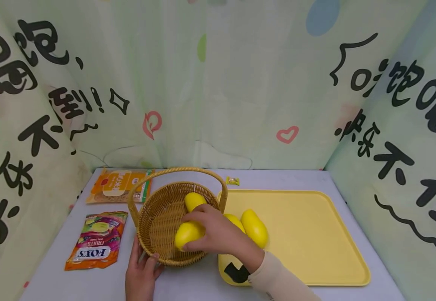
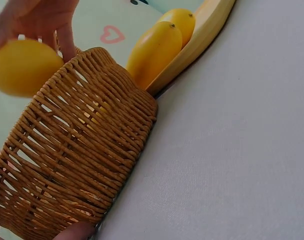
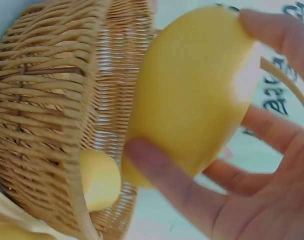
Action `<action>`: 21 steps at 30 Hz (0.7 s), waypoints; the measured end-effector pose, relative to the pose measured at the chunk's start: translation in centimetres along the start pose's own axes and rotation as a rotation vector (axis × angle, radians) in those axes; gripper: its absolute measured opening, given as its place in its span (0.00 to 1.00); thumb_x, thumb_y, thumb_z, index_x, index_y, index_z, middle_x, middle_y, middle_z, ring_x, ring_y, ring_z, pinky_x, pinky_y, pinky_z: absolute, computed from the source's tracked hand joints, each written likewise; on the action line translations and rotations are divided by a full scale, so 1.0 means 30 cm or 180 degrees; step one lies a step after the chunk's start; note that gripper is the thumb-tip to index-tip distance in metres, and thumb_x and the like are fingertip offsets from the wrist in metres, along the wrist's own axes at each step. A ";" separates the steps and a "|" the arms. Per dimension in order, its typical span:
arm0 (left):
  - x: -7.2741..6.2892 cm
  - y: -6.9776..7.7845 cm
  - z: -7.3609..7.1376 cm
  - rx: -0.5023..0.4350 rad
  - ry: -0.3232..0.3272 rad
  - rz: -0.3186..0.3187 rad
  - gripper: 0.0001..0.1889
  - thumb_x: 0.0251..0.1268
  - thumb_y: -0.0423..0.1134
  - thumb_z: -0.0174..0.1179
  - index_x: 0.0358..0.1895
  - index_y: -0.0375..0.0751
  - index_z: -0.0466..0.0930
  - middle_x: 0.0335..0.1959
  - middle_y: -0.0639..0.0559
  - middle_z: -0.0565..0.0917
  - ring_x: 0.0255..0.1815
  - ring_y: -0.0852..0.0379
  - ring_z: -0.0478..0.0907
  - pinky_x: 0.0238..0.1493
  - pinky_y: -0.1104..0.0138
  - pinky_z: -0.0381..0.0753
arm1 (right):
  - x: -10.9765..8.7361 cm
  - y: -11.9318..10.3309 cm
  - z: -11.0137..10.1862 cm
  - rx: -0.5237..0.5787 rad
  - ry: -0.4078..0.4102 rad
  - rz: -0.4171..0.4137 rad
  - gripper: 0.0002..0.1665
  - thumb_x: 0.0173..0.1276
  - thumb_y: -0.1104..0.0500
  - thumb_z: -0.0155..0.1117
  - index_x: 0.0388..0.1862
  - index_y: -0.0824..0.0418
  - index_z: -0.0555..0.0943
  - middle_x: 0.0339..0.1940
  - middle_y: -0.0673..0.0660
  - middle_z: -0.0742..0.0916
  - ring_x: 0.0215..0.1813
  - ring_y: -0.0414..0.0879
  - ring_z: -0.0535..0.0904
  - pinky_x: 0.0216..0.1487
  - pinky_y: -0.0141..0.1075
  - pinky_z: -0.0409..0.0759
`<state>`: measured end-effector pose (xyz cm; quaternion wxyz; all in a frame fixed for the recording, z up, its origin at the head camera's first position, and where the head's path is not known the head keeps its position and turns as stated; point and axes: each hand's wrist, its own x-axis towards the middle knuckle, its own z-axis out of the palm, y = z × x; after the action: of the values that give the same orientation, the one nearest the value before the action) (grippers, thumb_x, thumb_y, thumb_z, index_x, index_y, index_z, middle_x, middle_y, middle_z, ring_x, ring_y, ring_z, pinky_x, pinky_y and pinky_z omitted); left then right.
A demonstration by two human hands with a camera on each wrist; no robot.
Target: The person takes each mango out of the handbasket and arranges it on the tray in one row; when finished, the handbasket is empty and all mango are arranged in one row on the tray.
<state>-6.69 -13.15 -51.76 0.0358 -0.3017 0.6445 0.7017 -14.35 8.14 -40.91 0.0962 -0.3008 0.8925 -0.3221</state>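
Note:
My right hand (image 1: 219,232) pinches a yellow mango (image 1: 188,235) between thumb and fingers, over the open wicker basket (image 1: 161,217). In the right wrist view the held mango (image 3: 192,95) is large and smooth, thumb on one side and fingers on the other. Another mango (image 1: 194,200) lies inside the basket near its far right wall. My left hand (image 1: 141,271) holds the basket's near left side, with fingertips against the weave (image 2: 77,145). Two more mangoes, one (image 1: 254,228) in plain sight and one (image 1: 234,221) partly behind my right hand, lie on the yellow tray (image 1: 308,238).
Left of the basket lies a colourful Fox's candy bag (image 1: 97,240), with an orange food packet (image 1: 114,186) behind it. A small yellow-green wrapped piece (image 1: 232,181) sits at the back. The basket's arched handle (image 1: 180,169) stands up. Printed curtains (image 1: 240,92) enclose the white table.

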 end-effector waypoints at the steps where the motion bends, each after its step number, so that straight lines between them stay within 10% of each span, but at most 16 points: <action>1: 0.000 0.000 0.001 0.0000 0.0001 0.0000 0.47 0.80 0.36 0.52 0.87 0.67 0.28 0.89 0.37 0.42 0.83 0.26 0.57 0.65 0.42 0.80 | -0.012 0.002 -0.012 0.0095 0.0031 -0.0056 0.31 0.56 0.42 0.82 0.60 0.44 0.87 0.62 0.52 0.82 0.58 0.44 0.78 0.52 0.33 0.84; 12: 0.003 0.006 -0.001 -0.0024 0.0039 0.0024 0.47 0.79 0.38 0.52 0.87 0.67 0.30 0.89 0.39 0.43 0.83 0.29 0.59 0.67 0.43 0.80 | -0.137 0.049 -0.103 0.1024 0.0254 -0.0378 0.32 0.58 0.49 0.84 0.62 0.44 0.85 0.68 0.52 0.80 0.62 0.50 0.82 0.49 0.35 0.92; 21: 0.002 0.006 0.002 0.0009 0.0035 -0.0083 0.47 0.80 0.37 0.50 0.87 0.67 0.28 0.90 0.39 0.42 0.83 0.28 0.58 0.66 0.42 0.80 | -0.242 0.106 -0.184 0.0921 0.0567 -0.0292 0.35 0.54 0.51 0.86 0.62 0.40 0.84 0.71 0.49 0.79 0.66 0.48 0.81 0.51 0.37 0.91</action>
<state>-6.82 -13.14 -51.62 0.0418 -0.3138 0.6417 0.6986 -12.07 17.30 -38.82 0.0443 -0.2945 0.8272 -0.4765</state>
